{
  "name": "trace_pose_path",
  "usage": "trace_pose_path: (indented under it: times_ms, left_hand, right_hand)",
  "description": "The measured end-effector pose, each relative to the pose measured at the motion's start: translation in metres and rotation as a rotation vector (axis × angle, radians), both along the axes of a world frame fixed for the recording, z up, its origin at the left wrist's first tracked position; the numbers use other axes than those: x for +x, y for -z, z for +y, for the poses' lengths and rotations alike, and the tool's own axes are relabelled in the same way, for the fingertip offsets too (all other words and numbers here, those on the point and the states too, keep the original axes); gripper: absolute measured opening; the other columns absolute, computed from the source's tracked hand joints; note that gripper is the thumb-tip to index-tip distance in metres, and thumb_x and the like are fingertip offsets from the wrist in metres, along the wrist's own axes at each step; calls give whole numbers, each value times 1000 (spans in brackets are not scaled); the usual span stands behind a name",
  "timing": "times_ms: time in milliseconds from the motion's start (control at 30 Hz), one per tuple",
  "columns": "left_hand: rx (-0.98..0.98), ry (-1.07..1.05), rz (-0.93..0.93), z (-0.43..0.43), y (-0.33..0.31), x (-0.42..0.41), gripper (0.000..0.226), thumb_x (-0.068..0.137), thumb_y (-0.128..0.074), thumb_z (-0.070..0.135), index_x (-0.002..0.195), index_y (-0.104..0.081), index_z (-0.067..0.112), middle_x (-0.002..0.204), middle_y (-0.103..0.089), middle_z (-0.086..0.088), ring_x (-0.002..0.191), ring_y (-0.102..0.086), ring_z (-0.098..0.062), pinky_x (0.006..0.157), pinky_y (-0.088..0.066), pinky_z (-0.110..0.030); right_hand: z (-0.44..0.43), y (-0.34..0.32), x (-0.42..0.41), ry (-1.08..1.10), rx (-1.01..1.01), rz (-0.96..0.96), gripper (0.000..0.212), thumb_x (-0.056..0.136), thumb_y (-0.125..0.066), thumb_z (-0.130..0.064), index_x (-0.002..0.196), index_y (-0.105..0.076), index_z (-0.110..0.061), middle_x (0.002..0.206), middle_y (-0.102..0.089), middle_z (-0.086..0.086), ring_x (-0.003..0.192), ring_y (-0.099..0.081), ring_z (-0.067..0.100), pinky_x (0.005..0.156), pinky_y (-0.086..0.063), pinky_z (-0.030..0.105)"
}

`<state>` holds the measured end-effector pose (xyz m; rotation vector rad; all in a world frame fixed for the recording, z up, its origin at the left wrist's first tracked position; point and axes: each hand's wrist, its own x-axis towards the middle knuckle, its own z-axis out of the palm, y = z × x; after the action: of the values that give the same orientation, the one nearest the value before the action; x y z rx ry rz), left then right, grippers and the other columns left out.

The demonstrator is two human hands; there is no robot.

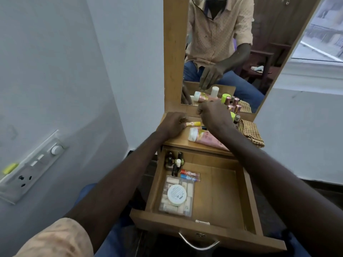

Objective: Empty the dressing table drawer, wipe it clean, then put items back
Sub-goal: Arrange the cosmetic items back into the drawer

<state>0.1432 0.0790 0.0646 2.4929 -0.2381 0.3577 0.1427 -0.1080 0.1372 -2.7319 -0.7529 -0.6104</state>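
The wooden drawer (220,193) is pulled out below the tabletop (178,141). In its left half lie a clear box (187,210) with a white round jar (176,194) on top, two small tubes (189,174) and several dark nail-polish bottles (174,161). My left hand (171,125) rests on the tabletop, fingers closed on the end of a small yellow tube (249,123). My right hand (213,114) hovers over the tabletop near the mirror with fingers curled; what it holds is hidden. A pink tube (206,139) lies on the tabletop.
A checked cloth (250,133) lies at the tabletop's right end beside several bottles (235,112) with rose-gold and green caps. The mirror (232,52) stands behind. A wall switchboard (31,169) is at the left. The drawer's metal handle (198,242) faces me.
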Motion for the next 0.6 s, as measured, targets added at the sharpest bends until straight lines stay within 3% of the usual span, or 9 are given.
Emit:
trace_pose_path:
  times_ms: [200,400,600]
  left_hand:
    - [49,-74,-7,38,0,-18,26,91,-72,7,116,-76,14,113,-76,-3,103,-68,-18,93,-53,-32]
    - [73,-110,-1,56,-1,-25,30,91,-74,7,120,-76,11,118,-75,-6,106,-66,-21,95,-52,-32]
    - [66,-146,7,56,4,-26,27,90,-76,9,117,-77,13,112,-75,-6,100,-65,-19,90,-54,-33]
  right_hand:
    - [25,3,9,-43,-300,164,11,101,-59,-15,105,-69,-9,98,-65,12,86,-65,26,82,-60,44]
    - [41,0,23,-2,-420,241,10,99,-61,-15,106,-65,-9,97,-62,10,83,-63,24,78,-60,41]
    - [47,-1,32,-17,-545,257,17,97,-66,-18,112,-64,-11,104,-59,10,86,-61,23,86,-59,44]
